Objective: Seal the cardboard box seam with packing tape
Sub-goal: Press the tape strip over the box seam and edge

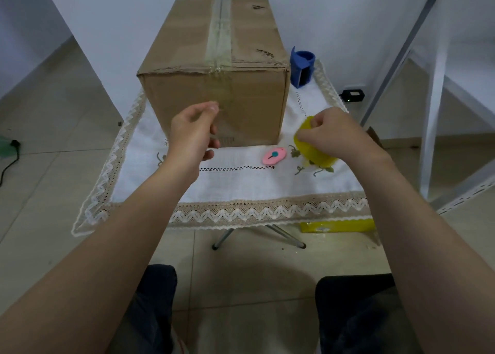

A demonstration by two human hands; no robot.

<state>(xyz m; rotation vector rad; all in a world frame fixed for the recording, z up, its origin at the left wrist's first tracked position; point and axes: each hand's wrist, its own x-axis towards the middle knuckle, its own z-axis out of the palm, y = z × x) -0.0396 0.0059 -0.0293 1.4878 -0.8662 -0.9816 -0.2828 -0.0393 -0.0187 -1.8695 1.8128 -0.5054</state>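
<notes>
A closed cardboard box (pixel 214 67) stands on a small table with a white lace-edged cloth (pixel 241 182). A strip of clear tape (pixel 220 35) runs along the top seam and down the front face. My left hand (pixel 191 132) is in front of the box's near face, thumb and forefinger pinched on what looks like the tape's loose end. My right hand (pixel 334 135), to the right of the box, grips a yellow tape roll (pixel 312 145) held just above the cloth.
A pink oval cutter (pixel 274 156) lies on the cloth between my hands. A blue tape dispenser (pixel 302 67) stands behind the box at its right. A white shelf frame (pixel 439 91) rises at the right. A yellow package (pixel 337 225) lies on the floor under the table.
</notes>
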